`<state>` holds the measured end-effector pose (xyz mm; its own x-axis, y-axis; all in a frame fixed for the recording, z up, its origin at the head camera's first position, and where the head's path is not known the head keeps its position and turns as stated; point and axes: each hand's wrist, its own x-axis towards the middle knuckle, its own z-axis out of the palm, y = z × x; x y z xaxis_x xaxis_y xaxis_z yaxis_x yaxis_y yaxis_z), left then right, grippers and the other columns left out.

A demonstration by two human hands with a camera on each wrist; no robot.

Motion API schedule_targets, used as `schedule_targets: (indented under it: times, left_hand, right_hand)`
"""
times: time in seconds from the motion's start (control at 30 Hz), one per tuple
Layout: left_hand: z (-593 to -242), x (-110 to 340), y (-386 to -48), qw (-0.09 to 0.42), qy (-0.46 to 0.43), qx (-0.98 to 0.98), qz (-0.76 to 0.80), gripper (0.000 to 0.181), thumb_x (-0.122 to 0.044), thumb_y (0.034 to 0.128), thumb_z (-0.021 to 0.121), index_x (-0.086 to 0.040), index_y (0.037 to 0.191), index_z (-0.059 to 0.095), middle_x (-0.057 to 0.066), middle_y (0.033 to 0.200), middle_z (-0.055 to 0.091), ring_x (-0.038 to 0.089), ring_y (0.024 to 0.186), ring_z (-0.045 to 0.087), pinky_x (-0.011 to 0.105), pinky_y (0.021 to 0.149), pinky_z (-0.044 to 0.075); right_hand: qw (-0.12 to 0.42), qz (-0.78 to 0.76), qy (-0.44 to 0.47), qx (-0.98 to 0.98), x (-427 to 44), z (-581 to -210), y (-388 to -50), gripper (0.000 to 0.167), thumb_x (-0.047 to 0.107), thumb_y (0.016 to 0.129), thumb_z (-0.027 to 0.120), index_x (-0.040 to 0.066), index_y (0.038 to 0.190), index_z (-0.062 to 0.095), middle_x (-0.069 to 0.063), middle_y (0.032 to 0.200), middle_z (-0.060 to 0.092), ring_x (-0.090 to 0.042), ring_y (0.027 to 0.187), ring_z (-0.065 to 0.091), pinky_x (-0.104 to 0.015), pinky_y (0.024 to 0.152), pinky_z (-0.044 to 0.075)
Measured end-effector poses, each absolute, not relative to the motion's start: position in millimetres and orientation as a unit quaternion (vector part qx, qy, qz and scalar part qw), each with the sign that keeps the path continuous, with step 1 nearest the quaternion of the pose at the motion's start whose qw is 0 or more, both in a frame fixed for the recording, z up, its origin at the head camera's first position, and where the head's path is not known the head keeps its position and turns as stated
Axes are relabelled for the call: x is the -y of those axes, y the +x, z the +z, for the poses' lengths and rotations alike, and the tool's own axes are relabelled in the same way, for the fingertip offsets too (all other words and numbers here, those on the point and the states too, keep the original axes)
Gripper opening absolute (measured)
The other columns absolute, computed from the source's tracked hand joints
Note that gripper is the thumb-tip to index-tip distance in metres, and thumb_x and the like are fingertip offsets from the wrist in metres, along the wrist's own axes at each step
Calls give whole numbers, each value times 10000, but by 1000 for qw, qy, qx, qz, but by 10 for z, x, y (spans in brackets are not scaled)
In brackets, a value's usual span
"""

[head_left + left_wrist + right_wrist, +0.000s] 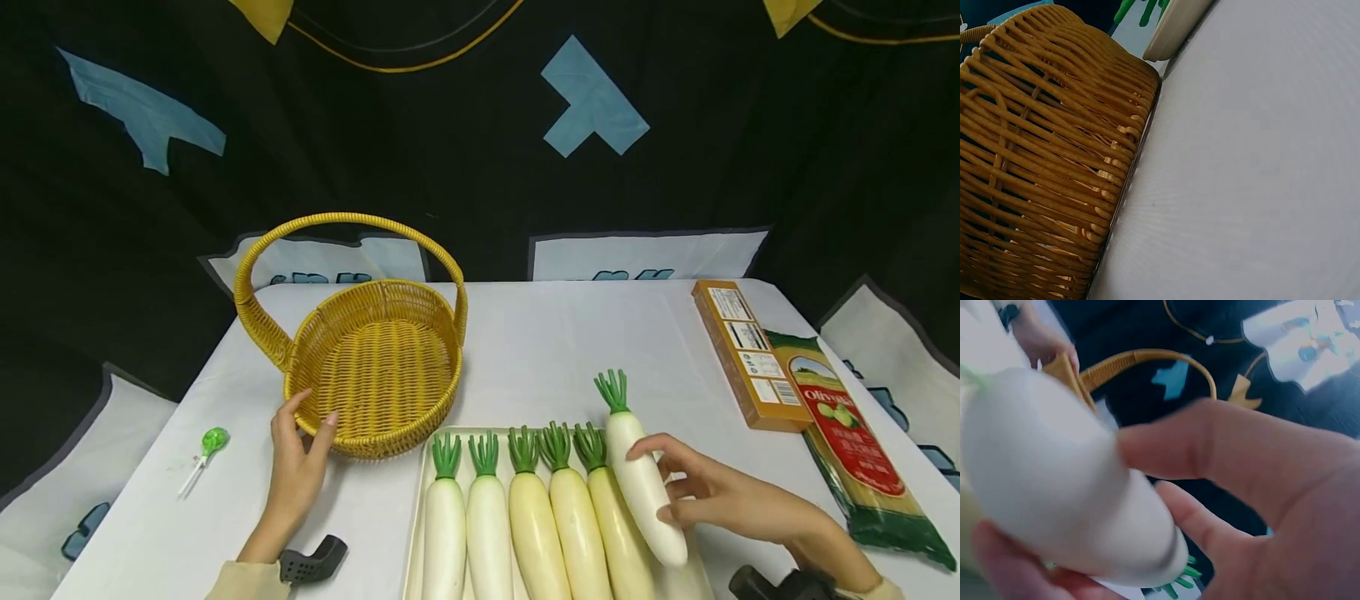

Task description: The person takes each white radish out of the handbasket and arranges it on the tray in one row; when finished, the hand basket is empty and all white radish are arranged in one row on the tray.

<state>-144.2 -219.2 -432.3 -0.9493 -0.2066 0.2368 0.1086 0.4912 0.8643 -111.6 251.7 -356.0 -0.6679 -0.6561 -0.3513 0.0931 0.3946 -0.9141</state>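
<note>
A white daikon radish (643, 483) with short green stalks is held in my right hand (708, 492), tilted over the right side of a pale tray (414, 542). In the right wrist view, fingers and thumb curl round the radish (1054, 469), its rounded end near the camera. Several more daikon radishes (536, 533) lie side by side in the tray, some whiter, some yellowish. My left hand (296, 467) grips the near-left rim of a yellow wicker basket (375, 367) with an upright handle. The left wrist view shows only the basket's woven side (1054, 169), no fingers.
A green lollipop (213, 440) lies left of my left hand. At the right stand an orange-brown box (750, 358) and a green and red food packet (862, 450) partly under it. A white cloth covers the table (555, 350); a black curtain (420, 150) hangs behind.
</note>
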Motion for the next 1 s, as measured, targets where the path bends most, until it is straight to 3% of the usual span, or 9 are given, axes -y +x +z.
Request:
schedule_targets:
  times: [0.23, 0.43, 0.6, 1.0]
  left_hand:
    - [-4337, 2173, -1421, 148, 35, 853, -499, 543, -260, 939, 461, -71, 1382, 208, 207, 1387, 166, 368, 1301, 231, 541, 1002, 272]
    - [-4310, 2181, -1419, 150, 30, 853, -500, 542, -259, 938, 463, -77, 1382, 210, 204, 1397, 156, 374, 1313, 210, 545, 1020, 249]
    - [-4300, 2181, -1430, 152, 27, 850, -503, 538, -251, 938, 463, -75, 1380, 212, 199, 1398, 151, 368, 1313, 207, 545, 1022, 245]
    - [-4297, 2180, -1421, 149, 28, 853, -499, 543, -264, 940, 460, -80, 1384, 206, 210, 1396, 154, 377, 1301, 219, 553, 999, 263]
  right_hand:
    - [410, -525, -140, -733, -2670, -3784, -922, 504, 125, 902, 523, 145, 1330, 258, -236, 1204, 343, -291, 954, 490, -434, 752, 491]
    - [455, -560, -53, -691, -2706, -3844, -785, 527, 121, 894, 527, 174, 1338, 248, -182, 1116, 448, -262, 933, 507, -448, 766, 523]
    - [455, -551, -54, -697, -2689, -3861, -751, 522, 132, 886, 552, 153, 1334, 284, -159, 1011, 493, -249, 888, 518, -418, 744, 533]
    - [421, -499, -79, -753, -2578, -3826, -685, 544, 206, 857, 610, 130, 1341, 374, -135, 1004, 509, -236, 868, 514, -366, 717, 543]
